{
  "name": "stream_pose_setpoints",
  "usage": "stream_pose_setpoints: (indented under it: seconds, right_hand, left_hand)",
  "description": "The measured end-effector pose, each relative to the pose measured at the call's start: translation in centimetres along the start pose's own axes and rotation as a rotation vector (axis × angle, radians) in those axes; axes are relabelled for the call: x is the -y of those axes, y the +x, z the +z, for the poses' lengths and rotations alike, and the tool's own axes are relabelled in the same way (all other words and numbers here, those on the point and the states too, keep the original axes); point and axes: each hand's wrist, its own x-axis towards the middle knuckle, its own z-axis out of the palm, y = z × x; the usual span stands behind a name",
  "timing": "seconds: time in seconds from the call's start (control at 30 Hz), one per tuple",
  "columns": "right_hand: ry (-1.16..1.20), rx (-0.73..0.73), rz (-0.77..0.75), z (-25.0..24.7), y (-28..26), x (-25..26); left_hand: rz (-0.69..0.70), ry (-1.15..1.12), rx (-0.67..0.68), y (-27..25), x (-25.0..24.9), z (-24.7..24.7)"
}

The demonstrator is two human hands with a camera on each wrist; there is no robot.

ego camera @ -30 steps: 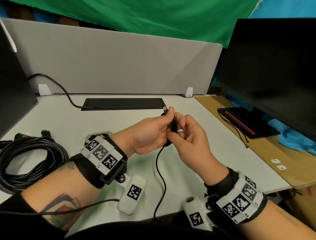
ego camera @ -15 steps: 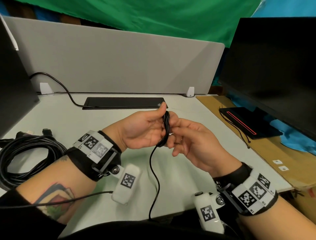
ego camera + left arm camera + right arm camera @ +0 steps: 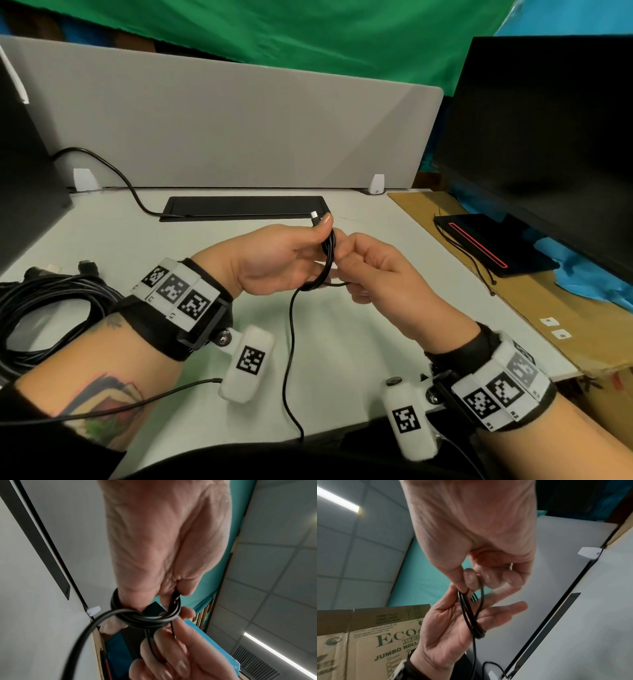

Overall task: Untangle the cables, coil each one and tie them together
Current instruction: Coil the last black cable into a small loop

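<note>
A thin black cable [image 3: 329,253] is wound into a small coil above the desk's middle. My left hand [image 3: 308,236] holds the coil, its thumb pressing the strands just under the silver plug [image 3: 313,215]. My right hand [image 3: 346,260] pinches one strand at the coil's right side between thumb and forefinger. The loose tail [image 3: 291,342] hangs from the coil down past the desk's front edge. In the left wrist view the coil [image 3: 145,619] loops round my left fingers. In the right wrist view the coil [image 3: 471,615] lies across my left palm [image 3: 447,626].
A large bundle of thicker black cables [image 3: 51,308] lies on the white desk [image 3: 205,260] at the left. A black cable tray [image 3: 243,207] and a grey divider [image 3: 222,130] stand behind. A monitor [image 3: 548,137] is at the right, a dark screen [image 3: 24,171] at the left.
My right hand's fingers, spread behind the coil half a second ago, have curled and now pinch a strand. The left hand keeps its hold on the coil.
</note>
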Motion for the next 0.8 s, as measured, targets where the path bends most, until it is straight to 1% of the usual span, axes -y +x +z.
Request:
stream_pose_setpoints:
  seconds: [0.07,0.17,0.27,0.33,0.37,0.47,0.6,0.67,0.8]
  right_hand:
    - [-0.037,-0.033,-0.014,-0.3,0.1,0.0]
    - [-0.087,-0.088,0.019,-0.9,0.3,-0.2]
    - [-0.059,-0.059,-0.003,-1.3,0.3,-0.1]
    - [0.033,-0.040,-0.021,-1.0,0.2,0.4]
    - [0.104,-0.029,-0.030,-0.9,0.3,0.4]
    - [0.281,0.009,-0.091,-0.5,0.4,-0.1]
    - [0.441,-0.056,-0.143,-0.3,0.4,-0.5]
    - [0.413,-0.121,-0.155,-0.4,0.3,-0.5]
    - [0.182,-0.203,-0.137,-0.5,0.5,-0.8]
  left_hand:
    - [0.012,0.041,-0.031,0.0,0.0,0.0]
    - [0.037,0.053,-0.063,0.3,0.2,0.3]
    - [0.069,0.048,-0.141,0.5,0.1,0.3]
    - [0.092,0.018,-0.187,0.4,-0.3,0.0]
    - [0.107,0.003,-0.186,0.3,-0.6,-0.1]
    - [0.139,-0.036,-0.135,0.1,-1.1,0.3]
    - [0.113,-0.074,-0.083,0.3,-0.9,0.9]
    - [0.089,-0.090,-0.093,0.4,-0.7,0.9]
    - [0.070,-0.083,-0.120,0.4,-0.3,0.7]
